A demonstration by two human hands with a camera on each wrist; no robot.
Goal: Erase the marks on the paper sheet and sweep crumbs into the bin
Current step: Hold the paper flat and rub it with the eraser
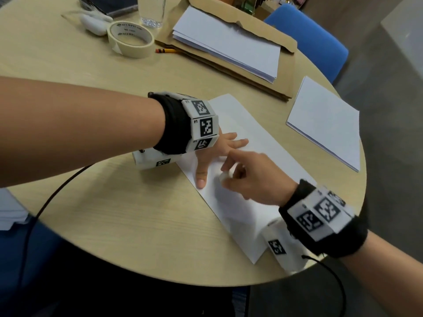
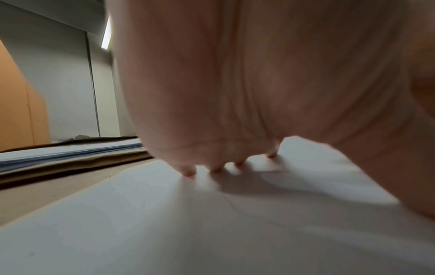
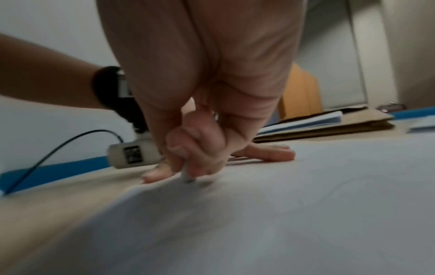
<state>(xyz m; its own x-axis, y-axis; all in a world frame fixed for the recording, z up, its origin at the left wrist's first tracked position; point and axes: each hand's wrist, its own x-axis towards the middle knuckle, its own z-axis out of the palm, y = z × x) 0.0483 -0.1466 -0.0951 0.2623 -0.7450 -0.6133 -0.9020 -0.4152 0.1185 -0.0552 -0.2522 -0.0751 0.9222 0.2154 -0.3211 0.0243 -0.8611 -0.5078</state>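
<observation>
While the left hand [image 1: 211, 152] is pressing spread fingers flat on the white paper sheet [image 1: 242, 138], the right hand [image 1: 254, 179] is pinching a small white eraser [image 1: 223, 177]. Its tip is touching the sheet just beside the left thumb.

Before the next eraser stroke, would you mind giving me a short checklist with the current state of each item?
1. Paper sheet pinned down: ok, the left hand lies flat on it with fingers spread.
2. Eraser in hand: ok, the right hand pinches it, tip on the sheet.
3. Left thumb clear of the stroke: not ok, it lies close beside the eraser.
4. Marks left to erase: cannot tell, only faint lines show in the right wrist view.
5. Crumbs gathered: cannot tell, too small to see.
6. Bin within reach: cannot tell, none is in view.
</observation>
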